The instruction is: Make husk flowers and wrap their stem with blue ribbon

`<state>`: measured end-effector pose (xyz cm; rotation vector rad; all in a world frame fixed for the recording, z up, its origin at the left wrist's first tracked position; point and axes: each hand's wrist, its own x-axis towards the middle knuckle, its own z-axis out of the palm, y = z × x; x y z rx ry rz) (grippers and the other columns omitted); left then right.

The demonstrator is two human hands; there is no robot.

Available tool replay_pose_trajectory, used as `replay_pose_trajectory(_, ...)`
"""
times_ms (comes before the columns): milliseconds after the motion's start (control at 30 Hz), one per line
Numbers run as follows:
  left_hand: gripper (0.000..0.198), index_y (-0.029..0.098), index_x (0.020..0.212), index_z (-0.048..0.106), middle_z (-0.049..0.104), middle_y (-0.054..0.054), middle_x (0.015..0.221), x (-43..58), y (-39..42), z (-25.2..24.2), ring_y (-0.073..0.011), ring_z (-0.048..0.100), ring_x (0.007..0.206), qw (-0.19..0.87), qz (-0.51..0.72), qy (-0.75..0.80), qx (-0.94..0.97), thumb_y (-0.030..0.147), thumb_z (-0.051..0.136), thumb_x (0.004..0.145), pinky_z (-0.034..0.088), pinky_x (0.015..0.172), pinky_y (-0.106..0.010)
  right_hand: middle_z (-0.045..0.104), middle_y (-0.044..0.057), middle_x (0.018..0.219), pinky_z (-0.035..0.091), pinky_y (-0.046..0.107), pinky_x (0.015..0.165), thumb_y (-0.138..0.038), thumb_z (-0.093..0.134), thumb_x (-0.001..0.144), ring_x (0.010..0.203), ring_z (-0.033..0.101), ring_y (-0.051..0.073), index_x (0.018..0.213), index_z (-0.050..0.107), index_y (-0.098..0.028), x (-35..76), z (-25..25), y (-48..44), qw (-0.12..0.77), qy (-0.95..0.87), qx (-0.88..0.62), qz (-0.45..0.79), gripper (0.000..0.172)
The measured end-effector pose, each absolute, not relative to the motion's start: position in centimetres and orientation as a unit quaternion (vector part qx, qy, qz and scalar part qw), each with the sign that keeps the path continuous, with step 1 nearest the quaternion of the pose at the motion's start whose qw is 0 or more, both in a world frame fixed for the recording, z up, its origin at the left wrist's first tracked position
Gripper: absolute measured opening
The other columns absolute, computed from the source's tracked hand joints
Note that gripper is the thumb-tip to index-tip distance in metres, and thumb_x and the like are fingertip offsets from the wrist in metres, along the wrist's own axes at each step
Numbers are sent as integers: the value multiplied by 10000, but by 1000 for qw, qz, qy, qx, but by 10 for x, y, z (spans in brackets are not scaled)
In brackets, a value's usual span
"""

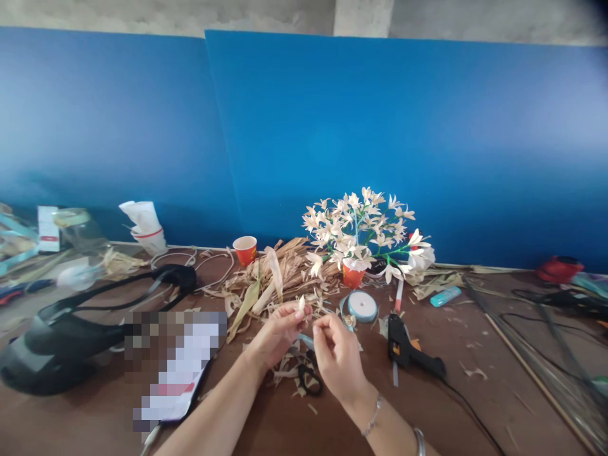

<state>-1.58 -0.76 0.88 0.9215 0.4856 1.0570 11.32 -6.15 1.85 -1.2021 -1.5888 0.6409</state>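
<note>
My left hand [280,329] pinches a small cream husk flower [301,305] at its fingertips. My right hand [336,351] is closed beside it, its fingers pinched on a pale blue ribbon strip [308,342] that runs down from the flower. Both hands hover over the brown table [475,405]. Black scissors [308,377] lie under my hands among husk scraps. A roll of pale blue ribbon [362,306] lies just beyond my right hand. A bouquet of cream husk flowers [363,228] stands in an orange cup [353,276] behind it.
A black glue gun [409,348] lies right of my hands, its cord trailing toward me. Dried corn husks [270,275] are piled behind, near another orange cup [246,249]. A black bag [71,335] sits at left. Thin sticks and wires [546,342] cover the right side.
</note>
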Motion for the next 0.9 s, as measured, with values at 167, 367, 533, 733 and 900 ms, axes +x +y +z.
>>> replay_pose_trajectory(167, 166, 124, 702, 632, 560, -40, 710, -15, -8, 9, -131, 510, 673, 738, 470, 231, 425, 271, 683, 643, 398, 681, -252, 470, -34, 535, 283, 216, 451, -236, 411, 828, 456, 433, 106, 768, 475, -192, 113, 16, -61, 496, -666, -500, 248, 97)
replay_pose_trajectory(367, 125, 110, 733, 638, 570, -44, 719, -15, -7, 4, -126, 515, 688, 755, 470, 208, 407, 219, 664, 676, 395, 687, -243, 462, -35, 548, 283, 209, 447, -238, 392, 842, 467, 436, 102, 788, 459, -189, 113, 13, -60, 492, -670, -498, 246, 100)
replay_pose_trajectory(533, 87, 118, 717, 633, 574, -37, 738, -15, -7, 5, -118, 513, 693, 760, 479, 193, 394, 185, 666, 672, 387, 675, -232, 448, -39, 543, 277, 211, 447, -249, 385, 853, 468, 431, 102, 801, 454, -190, 113, 13, -61, 489, -672, -499, 247, 104)
replay_pose_trajectory(733, 109, 124, 710, 626, 573, -29, 742, -13, -7, 6, -119, 516, 687, 755, 485, 205, 392, 190, 686, 647, 382, 662, -231, 435, -44, 543, 268, 212, 441, -249, 381, 858, 463, 414, 98, 817, 452, -192, 112, 11, -61, 495, -668, -497, 251, 100)
replay_pose_trajectory(900, 105, 122, 705, 629, 571, -13, 690, -8, -9, 3, -95, 502, 642, 740, 507, 225, 380, 193, 685, 653, 379, 651, -212, 411, -51, 537, 264, 214, 431, -254, 376, 863, 452, 392, 98, 822, 450, -195, 111, 9, -59, 502, -659, -498, 257, 102)
